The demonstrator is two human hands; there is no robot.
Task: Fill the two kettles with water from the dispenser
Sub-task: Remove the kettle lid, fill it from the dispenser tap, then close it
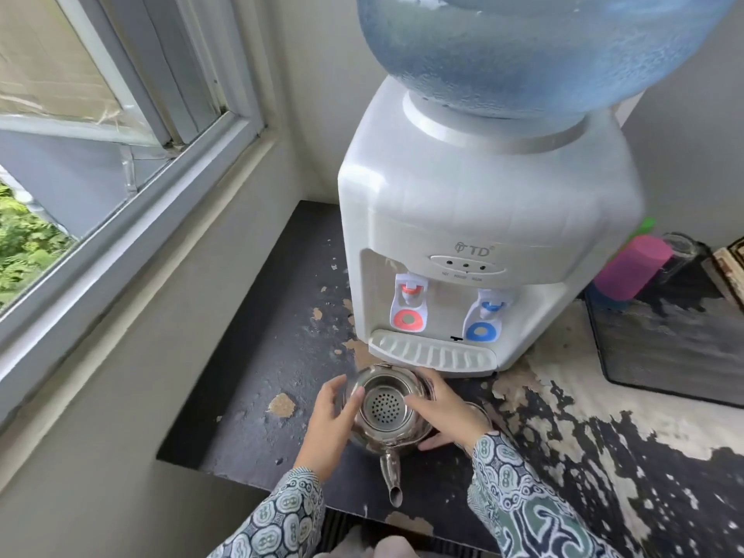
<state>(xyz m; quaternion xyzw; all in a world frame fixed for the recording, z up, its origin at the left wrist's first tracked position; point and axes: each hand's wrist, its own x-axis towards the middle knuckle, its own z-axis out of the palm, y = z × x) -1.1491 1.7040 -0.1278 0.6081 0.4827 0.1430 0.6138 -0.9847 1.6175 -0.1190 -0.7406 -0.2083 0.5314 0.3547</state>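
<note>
My left hand [332,424] cups the left side of the steel kettle [386,420], its fingers [356,394] curled over the rim of the open mouth, thumb on the outer wall. My right hand [445,412] wraps the right side, fingers lying across the rim and shoulder, the thumb low against the body near the counter [249,376]. So both hands grip the kettle, and it sits between them. Inside the mouth I see a perforated strainer basket [384,406]. The spout [392,479] points back toward me, past my patterned sleeves [523,501].

The kettle is just in front of the dispenser's drip tray [432,352], a little left of its middle. I cannot tell whether its base rests on the counter or is lifted. Just behind my right hand a round metal rim [479,408] peeks out; I cannot tell what it is.

Above the tray stand the red tap [408,306] on the left and the blue tap [485,316] on the right, set in the white water dispenser [483,203], which carries a blue water bottle [535,46]. The dark counter is badly peeled. A pink bottle [632,267] lies to the dispenser's right, and a window [100,134] is at left.
</note>
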